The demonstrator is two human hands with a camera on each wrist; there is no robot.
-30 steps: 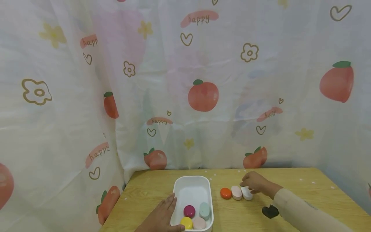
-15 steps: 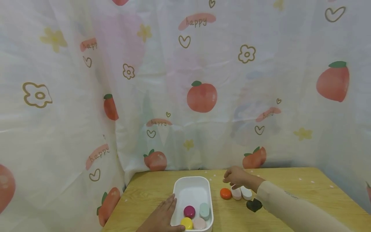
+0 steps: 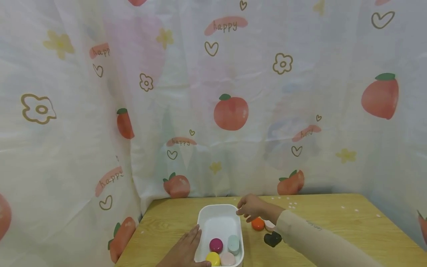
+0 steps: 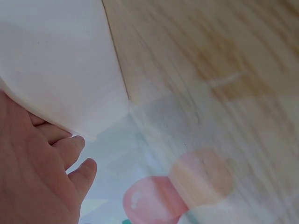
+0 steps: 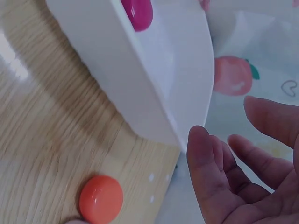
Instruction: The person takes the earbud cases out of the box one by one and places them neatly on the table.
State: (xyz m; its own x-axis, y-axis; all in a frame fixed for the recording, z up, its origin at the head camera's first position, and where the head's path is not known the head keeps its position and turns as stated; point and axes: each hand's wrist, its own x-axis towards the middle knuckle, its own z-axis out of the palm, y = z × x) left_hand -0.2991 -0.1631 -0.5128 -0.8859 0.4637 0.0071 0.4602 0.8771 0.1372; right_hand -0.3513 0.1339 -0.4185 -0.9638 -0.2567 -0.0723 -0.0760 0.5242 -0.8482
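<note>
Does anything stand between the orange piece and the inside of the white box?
Yes: the raised side wall of the white box, so the orange piece would probably need lifting over it. The right hand also hovers by the box's far right corner and may crowd that path. No other obstacle shows.

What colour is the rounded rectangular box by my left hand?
The rounded rectangular box is white, clearest in the head view.

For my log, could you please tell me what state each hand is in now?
Left hand: open, resting against the white box.
Right hand: open, holding nothing.
</note>
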